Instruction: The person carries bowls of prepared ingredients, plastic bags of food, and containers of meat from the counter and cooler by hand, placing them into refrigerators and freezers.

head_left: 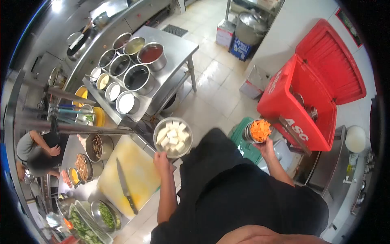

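My left hand [162,163] grips the rim of a round metal bowl [175,155] filled with white cubes [172,136]; their exact kind cannot be told. In my right hand [267,149] is a metal container [247,133], heaped with sliced orange carrot [260,130]. What look like stacked rims show on its side. The bowl is just beyond the corner of a yellow-stained cutting board [140,166]. On that board lies a knife [123,181], apart from both hands. Below the carrot container is a green lidded bin [239,140].
An open red cool box [278,105] stands at the right. Several pots of sauces surround a dark-filled pot [136,78] on a steel table [180,44]. Pots of cut food and a basket of greens [83,227] line the left counter. Another person [36,144] is at far left.
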`<state>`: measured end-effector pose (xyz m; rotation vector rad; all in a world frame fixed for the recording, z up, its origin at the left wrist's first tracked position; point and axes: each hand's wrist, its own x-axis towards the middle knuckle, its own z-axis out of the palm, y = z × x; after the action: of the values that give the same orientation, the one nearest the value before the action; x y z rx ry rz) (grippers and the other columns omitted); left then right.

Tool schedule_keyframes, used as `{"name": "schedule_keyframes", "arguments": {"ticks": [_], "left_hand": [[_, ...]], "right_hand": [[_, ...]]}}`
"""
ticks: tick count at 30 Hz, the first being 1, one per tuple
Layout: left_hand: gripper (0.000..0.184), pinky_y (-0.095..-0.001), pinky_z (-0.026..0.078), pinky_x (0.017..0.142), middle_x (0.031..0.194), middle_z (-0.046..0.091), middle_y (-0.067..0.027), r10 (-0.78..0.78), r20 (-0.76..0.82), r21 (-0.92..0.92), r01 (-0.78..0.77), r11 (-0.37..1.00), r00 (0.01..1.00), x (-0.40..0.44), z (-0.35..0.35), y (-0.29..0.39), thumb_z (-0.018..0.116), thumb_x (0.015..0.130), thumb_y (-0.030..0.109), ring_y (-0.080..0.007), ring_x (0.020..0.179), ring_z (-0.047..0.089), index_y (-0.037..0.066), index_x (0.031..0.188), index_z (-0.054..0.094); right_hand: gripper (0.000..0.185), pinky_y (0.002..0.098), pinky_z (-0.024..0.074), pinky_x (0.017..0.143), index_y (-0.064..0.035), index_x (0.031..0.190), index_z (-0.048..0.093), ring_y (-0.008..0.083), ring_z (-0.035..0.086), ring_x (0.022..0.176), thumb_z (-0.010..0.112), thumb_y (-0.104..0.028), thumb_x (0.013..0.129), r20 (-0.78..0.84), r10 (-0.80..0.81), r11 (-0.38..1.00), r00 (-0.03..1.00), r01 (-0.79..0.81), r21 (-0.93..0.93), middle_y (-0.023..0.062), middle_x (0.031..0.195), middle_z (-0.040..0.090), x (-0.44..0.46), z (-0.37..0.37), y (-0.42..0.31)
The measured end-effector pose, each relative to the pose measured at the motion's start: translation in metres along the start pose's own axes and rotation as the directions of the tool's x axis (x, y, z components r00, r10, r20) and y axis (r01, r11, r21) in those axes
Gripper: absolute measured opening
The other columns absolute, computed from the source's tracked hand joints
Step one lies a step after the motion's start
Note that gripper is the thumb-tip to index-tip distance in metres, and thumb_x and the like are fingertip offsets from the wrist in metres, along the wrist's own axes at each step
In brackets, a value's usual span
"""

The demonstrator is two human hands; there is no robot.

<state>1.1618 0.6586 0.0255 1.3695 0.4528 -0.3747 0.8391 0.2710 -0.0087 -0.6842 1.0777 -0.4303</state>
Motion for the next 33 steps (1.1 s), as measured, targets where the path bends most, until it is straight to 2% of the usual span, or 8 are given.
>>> {"name": "schedule_keyframes", "arguments": {"ticks": [2,4,5,10,13,28,31,33], "left_hand": [[0.019,-0.0274,0.049,0.061,0.083,0.059,-0.0059,0.006,0.005,-0.026,-0.006,1.000,1.000,0.010,0.041,0.011,0.052,0.071,0.000,-0.0140,0.072,0.058,0.001,0.088,0.059],[0.010,-0.0268,0.046,0.056,0.078,0.055,-0.0013,-0.006,0.013,0.138,0.004,0.990,1.000,0.037,0.061,0.019,0.054,0.072,0.001,-0.0110,0.068,0.053,0.005,0.082,0.056],[0.011,-0.0234,0.039,0.052,0.077,0.054,-0.0006,0.019,0.036,0.034,-0.021,0.999,0.999,0.038,0.089,0.037,0.053,0.073,-0.002,-0.0094,0.064,0.051,0.005,0.081,0.055],[0.010,-0.0281,0.048,0.058,0.079,0.059,-0.0035,-0.004,0.103,0.044,-0.001,0.999,0.995,0.092,0.172,0.058,0.054,0.076,-0.001,-0.0126,0.065,0.056,0.004,0.084,0.055],[0.008,-0.0360,0.055,0.062,0.076,0.056,-0.0026,-0.034,0.062,0.031,0.032,0.999,0.997,0.107,0.234,0.066,0.054,0.074,-0.002,-0.0143,0.068,0.059,0.005,0.073,0.051],[0.019,-0.0340,0.054,0.063,0.091,0.059,-0.0101,-0.091,0.192,0.058,0.081,0.995,0.977,0.239,0.471,0.091,0.050,0.075,-0.006,-0.0213,0.077,0.062,0.000,0.094,0.050],[0.016,-0.0353,0.056,0.063,0.077,0.051,-0.0043,-0.112,0.184,0.017,0.111,0.994,0.977,0.271,0.513,0.100,0.053,0.075,-0.005,-0.0159,0.067,0.057,0.007,0.071,0.042],[0.013,-0.0330,0.054,0.063,0.086,0.057,-0.0084,-0.121,0.192,0.022,0.119,0.993,0.974,0.304,0.520,0.091,0.051,0.075,-0.005,-0.0185,0.071,0.060,0.002,0.086,0.049]], "right_hand": [[0.041,0.0400,0.0561,0.074,-0.0070,0.121,0.054,0.0236,0.063,0.094,0.040,-0.034,0.094,0.003,-0.004,0.999,1.000,0.004,0.032,0.0095,0.113,0.062,0.017,-0.016,0.000],[0.042,0.0379,0.0577,0.069,-0.0064,0.121,0.053,0.0234,0.064,0.091,0.039,-0.036,0.096,-0.075,0.008,0.997,0.997,-0.002,0.078,0.0092,0.112,0.062,0.024,0.006,-0.018],[0.042,0.0381,0.0573,0.071,-0.0066,0.122,0.053,0.0233,0.064,0.091,0.040,-0.036,0.095,-0.067,-0.010,0.995,0.998,0.016,0.095,0.0091,0.112,0.062,0.037,0.016,-0.026],[0.042,0.0424,0.0525,0.084,-0.0088,0.125,0.052,0.0237,0.061,0.100,0.043,-0.036,0.095,0.001,-0.013,0.990,1.000,0.013,0.138,0.0078,0.117,0.061,0.106,0.051,-0.067],[0.043,0.0463,0.0462,0.093,-0.0112,0.128,0.050,0.0243,0.055,0.111,0.046,-0.037,0.094,0.070,-0.028,0.990,0.997,0.018,0.137,0.0057,0.125,0.057,0.155,0.070,-0.101],[0.040,0.0440,0.0503,0.087,-0.0109,0.128,0.049,0.0224,0.058,0.109,0.044,-0.033,0.095,0.168,-0.165,0.980,0.972,0.143,0.136,0.0059,0.123,0.058,0.391,0.225,-0.282],[0.043,0.0465,0.0483,0.090,-0.0101,0.128,0.049,0.0242,0.058,0.109,0.042,-0.036,0.094,0.186,-0.108,0.982,0.977,0.076,0.174,0.0071,0.126,0.057,0.432,0.246,-0.301],[0.042,0.0469,0.0478,0.091,-0.0091,0.127,0.050,0.0242,0.058,0.108,0.042,-0.033,0.094,0.151,-0.065,0.982,0.986,0.037,0.184,0.0078,0.124,0.058,0.444,0.253,-0.303]]}}
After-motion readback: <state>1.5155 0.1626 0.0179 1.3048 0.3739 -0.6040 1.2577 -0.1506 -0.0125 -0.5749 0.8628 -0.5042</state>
